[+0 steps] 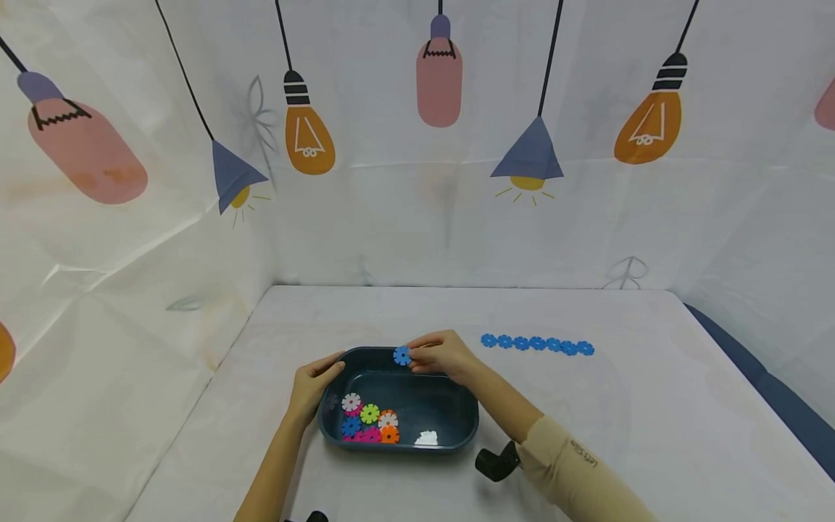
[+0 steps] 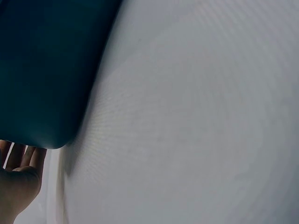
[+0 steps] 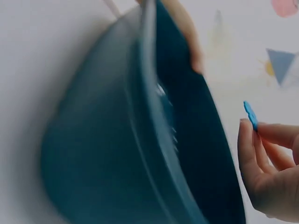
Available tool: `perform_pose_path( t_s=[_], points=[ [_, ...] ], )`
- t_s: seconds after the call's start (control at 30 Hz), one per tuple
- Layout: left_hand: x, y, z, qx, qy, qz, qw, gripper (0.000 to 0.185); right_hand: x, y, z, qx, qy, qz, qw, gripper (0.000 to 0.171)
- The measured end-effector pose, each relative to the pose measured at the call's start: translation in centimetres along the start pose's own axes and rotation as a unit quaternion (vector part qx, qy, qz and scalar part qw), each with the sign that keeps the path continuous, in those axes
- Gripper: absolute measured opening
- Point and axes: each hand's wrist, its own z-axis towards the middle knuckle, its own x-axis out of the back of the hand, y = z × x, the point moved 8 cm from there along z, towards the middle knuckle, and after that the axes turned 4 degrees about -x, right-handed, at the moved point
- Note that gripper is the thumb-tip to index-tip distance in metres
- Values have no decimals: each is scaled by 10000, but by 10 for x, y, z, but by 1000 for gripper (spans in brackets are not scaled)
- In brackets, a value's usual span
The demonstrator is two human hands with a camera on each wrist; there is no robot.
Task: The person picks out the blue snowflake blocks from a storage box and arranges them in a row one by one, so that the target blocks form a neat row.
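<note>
My left hand point(image 1: 315, 389) grips the left end of a dark teal tray point(image 1: 450, 391), thumb over the rim; in the left wrist view its fingers point(image 2: 37, 158) show at the tray's edge. Between thumb and fingertips my right hand point(image 1: 446, 355) pinches a blue flower-shaped disc point(image 1: 401, 355) above the tray's far rim. The right wrist view shows this blue disc point(image 3: 251, 115) edge-on. Inside the tray, at the near left, several notched discs lie in a loose pile: white point(image 1: 351, 402), yellow-green point(image 1: 370, 414), blue point(image 1: 351, 425), pink and orange point(image 1: 389, 434).
A row of several blue flower-shaped discs point(image 1: 537, 343) lies on the white table point(image 1: 620, 420), behind and right of the tray. A black device point(image 1: 498, 462) is at the right wrist. White cloth point(image 1: 404, 217) printed with lamps hangs behind the table.
</note>
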Motion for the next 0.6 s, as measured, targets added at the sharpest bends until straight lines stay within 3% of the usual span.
perform_pose_path(
  t_s=[0.33, 0.6],
  points=[
    [0, 2, -1, -18, 10, 97, 10000, 38, 88, -15, -30, 153, 469, -547, 9973, 35],
    [1, 2, 0, -58, -32, 103, 9999, 39, 165, -14, -54, 3, 888, -455, 9950, 39]
  ],
)
